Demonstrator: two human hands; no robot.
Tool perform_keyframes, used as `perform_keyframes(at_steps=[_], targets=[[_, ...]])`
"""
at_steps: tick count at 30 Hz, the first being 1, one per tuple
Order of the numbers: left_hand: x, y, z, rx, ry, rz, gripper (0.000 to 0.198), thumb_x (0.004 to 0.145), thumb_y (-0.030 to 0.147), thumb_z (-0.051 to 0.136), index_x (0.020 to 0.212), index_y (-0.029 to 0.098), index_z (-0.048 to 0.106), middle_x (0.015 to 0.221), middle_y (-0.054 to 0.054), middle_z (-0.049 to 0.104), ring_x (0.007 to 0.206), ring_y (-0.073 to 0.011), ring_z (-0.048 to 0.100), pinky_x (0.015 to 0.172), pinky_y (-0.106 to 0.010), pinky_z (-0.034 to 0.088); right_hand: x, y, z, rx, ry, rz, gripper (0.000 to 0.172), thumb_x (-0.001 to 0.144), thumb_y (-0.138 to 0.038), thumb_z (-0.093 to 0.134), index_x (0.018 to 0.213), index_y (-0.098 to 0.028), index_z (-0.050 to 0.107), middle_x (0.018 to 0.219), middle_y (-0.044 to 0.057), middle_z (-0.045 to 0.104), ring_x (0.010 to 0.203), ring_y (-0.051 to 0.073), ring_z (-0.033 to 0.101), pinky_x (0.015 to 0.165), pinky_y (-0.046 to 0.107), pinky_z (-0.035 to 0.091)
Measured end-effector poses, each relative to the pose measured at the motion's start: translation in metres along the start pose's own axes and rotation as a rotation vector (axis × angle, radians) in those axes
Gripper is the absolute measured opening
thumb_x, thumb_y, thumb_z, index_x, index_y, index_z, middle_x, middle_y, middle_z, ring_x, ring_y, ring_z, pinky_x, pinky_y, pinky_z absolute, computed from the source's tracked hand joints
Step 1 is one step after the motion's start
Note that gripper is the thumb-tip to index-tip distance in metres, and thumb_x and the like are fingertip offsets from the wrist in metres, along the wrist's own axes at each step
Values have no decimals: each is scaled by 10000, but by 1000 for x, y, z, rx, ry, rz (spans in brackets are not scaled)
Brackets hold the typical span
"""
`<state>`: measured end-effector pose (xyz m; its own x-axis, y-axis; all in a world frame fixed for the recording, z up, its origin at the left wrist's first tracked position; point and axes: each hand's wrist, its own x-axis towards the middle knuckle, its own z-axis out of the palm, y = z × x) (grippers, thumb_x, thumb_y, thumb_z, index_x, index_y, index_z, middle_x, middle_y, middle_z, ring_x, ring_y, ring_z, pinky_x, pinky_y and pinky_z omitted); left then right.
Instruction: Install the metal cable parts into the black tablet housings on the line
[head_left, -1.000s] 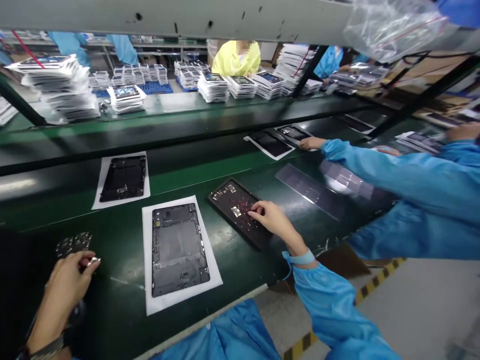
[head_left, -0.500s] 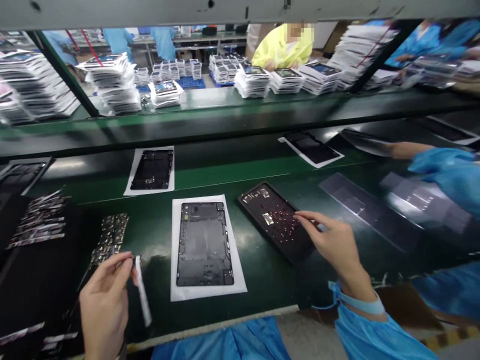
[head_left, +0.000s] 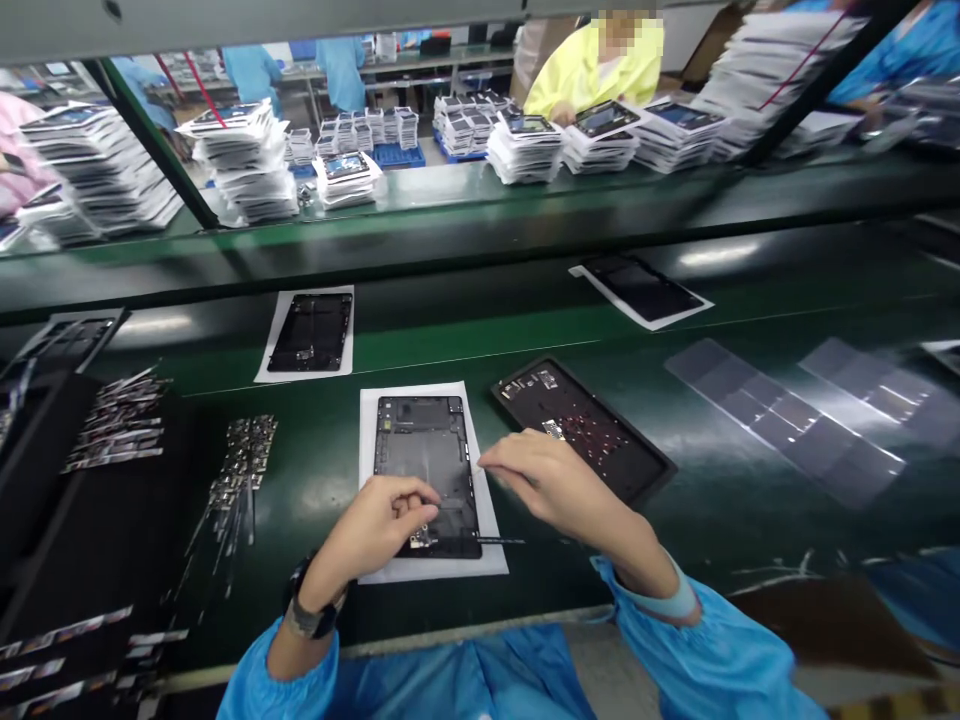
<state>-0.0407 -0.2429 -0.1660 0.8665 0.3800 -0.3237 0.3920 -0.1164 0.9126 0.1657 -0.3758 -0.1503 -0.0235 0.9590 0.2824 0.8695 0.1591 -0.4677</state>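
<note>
A black tablet housing [head_left: 427, 450] lies on a white sheet [head_left: 480, 565] in front of me. My left hand [head_left: 382, 525] is over its lower left part, fingers curled and thumb against the fingertips; whatever they may hold is too small to name. Just below the fingers a small board [head_left: 421, 538] sits in the housing, and a thin dark strip [head_left: 501, 541] sticks out past its right edge. My right hand [head_left: 547, 475] is at the housing's right edge, its fingertips pinched on something too small to make out. Behind it is a black tray [head_left: 637, 465] of small parts.
Small boards [head_left: 244, 455] with strips lie at the left, beside a black box [head_left: 75, 530]. Two more housings [head_left: 311, 330] [head_left: 641, 287] are further back. Clear plastic sheets [head_left: 787, 415] lie at the right. Beyond the shelf of stacks sits a person in yellow [head_left: 570, 75].
My left hand has moved right to the housing, and the board and strip are now there. My right hand has left the parts tray for the housing. The neighbour's arm at the right is gone.
</note>
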Motion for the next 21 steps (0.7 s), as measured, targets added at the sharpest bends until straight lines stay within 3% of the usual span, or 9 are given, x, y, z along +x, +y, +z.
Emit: perform_keyframes(at_steps=[4, 9, 14, 17, 21], targets=[[1, -2, -4, -97, -58, -33, 317, 812, 337, 634, 1037, 128, 713, 612, 42, 505, 562, -113, 439, 576, -245, 356, 4, -1, 4, 19, -93, 3, 223, 971, -112, 498, 964, -185, 708, 881, 62, 746, 814, 204, 670, 746, 335, 483], [13, -2, 4, -108, -33, 10, 236, 817, 358, 623, 782, 132, 680, 601, 19, 511, 576, -111, 424, 570, -245, 332, 15, -9, 19, 104, -131, -29, 209, 974, -143, 508, 950, -189, 710, 850, 62, 732, 804, 209, 660, 751, 339, 483], [19, -10, 10, -214, -2, 13, 270, 800, 409, 656, 759, 143, 656, 608, 13, 515, 575, -113, 429, 554, -239, 327, 17, -10, 32, 344, 12, 198, 186, 971, -219, 526, 913, -209, 702, 859, 51, 738, 787, 199, 680, 726, 310, 514], [23, -12, 13, -245, 2, 14, 258, 783, 398, 675, 739, 146, 642, 615, 9, 528, 582, -116, 452, 563, -240, 352, 16, -9, 36, 431, 3, 241, 177, 947, -218, 545, 870, -209, 704, 846, 44, 744, 781, 193, 686, 735, 302, 514], [26, -13, 14, -267, 34, 26, 243, 795, 376, 666, 739, 145, 619, 629, 16, 523, 587, -105, 451, 563, -229, 351, 15, -4, 41, 572, 39, 352, 159, 909, -260, 605, 1000, -200, 720, 874, 47, 745, 787, 197, 677, 738, 308, 518]])
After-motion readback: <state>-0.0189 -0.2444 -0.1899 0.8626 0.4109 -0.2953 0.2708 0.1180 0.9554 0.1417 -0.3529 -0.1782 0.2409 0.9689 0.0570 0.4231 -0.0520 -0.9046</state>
